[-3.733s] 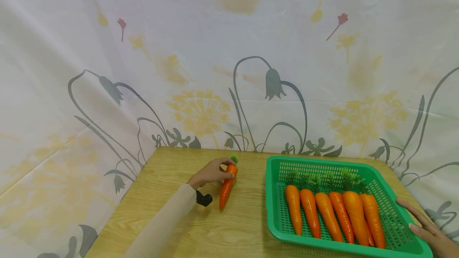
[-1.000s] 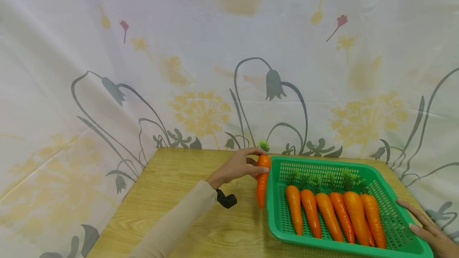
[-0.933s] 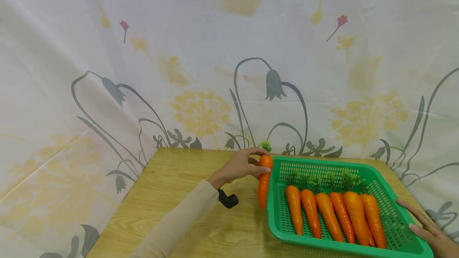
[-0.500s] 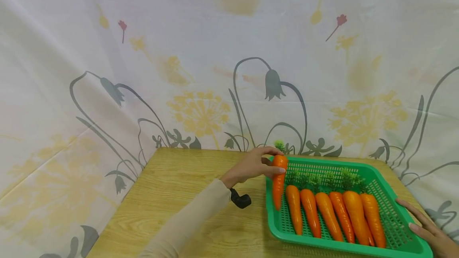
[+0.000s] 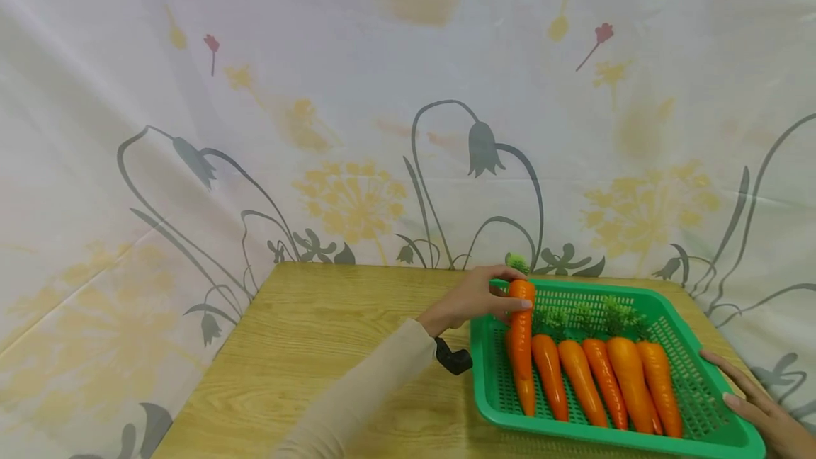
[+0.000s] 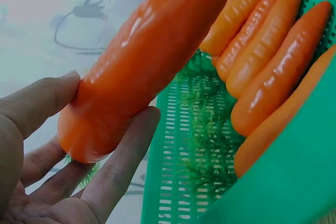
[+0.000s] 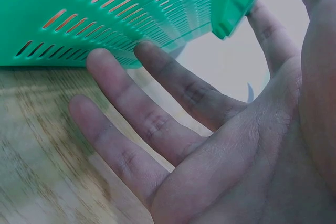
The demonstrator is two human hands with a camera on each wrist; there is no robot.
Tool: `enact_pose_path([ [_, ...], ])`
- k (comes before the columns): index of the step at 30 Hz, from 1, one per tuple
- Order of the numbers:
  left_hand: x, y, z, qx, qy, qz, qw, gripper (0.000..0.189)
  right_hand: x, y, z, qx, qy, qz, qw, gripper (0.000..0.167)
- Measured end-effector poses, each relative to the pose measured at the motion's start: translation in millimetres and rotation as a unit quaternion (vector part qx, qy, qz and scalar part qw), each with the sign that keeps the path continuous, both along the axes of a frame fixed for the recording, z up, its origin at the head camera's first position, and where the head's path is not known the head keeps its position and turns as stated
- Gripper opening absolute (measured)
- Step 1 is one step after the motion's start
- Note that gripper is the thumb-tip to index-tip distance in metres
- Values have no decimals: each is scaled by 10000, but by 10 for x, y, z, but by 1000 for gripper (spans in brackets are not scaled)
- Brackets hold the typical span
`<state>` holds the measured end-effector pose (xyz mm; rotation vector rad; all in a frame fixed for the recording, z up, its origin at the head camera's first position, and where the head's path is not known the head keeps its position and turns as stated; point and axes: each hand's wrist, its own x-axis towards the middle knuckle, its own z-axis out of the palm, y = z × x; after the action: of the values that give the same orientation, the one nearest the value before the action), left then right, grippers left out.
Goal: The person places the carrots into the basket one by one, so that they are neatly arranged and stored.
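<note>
My left hand (image 5: 470,299) pinches an orange carrot (image 5: 521,324) near its thick, leafy end, thumb on one side and fingers on the other. The carrot hangs tip-down over the left side of a green plastic basket (image 5: 612,439), overlapping the leftmost carrot there in the head view. Several more carrots (image 5: 576,381) lie side by side in the basket, green tops toward the back. My right hand (image 5: 765,406) rests at the basket's right rim. In the right wrist view its fingers (image 7: 149,124) extend loosely along the slotted outer wall.
The basket stands on a wood-grain table (image 5: 344,317), at its right side. A pale cloth (image 5: 357,91) with printed flowers hangs behind the table. A black strap piece (image 5: 454,358) sits at my left wrist.
My left hand has carried the carrot rightward from the table, past the basket's left rim, to above the leftmost carrot. My right hand stays at the basket's right rim.
</note>
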<state>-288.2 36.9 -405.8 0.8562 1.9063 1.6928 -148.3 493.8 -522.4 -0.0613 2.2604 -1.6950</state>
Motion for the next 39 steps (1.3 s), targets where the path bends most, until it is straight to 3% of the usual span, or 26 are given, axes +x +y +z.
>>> enact_pose_path([
  [12, 50, 222, -19, -165, -117, 132, 9997, 38, 9, 4, -9, 22, 27, -52, 10000, 63],
  [20, 84, 393, -8, -143, -261, 44, 9995, 41, 39, -22, 4, -21, 108, -90, 9999, 63],
  [25, 119, 502, -8, -272, -144, 88, 9995, 39, 42, -31, 3, 33, 146, -104, 9998, 63],
  [31, 156, 629, -65, -366, -104, 187, 9991, 40, 38, -19, -11, 63, 190, -78, 9998, 63],
  [39, 207, 787, -144, -679, -218, 345, 9969, 41, 5, -10, 8, -123, -91, -98, 9998, 63],
])
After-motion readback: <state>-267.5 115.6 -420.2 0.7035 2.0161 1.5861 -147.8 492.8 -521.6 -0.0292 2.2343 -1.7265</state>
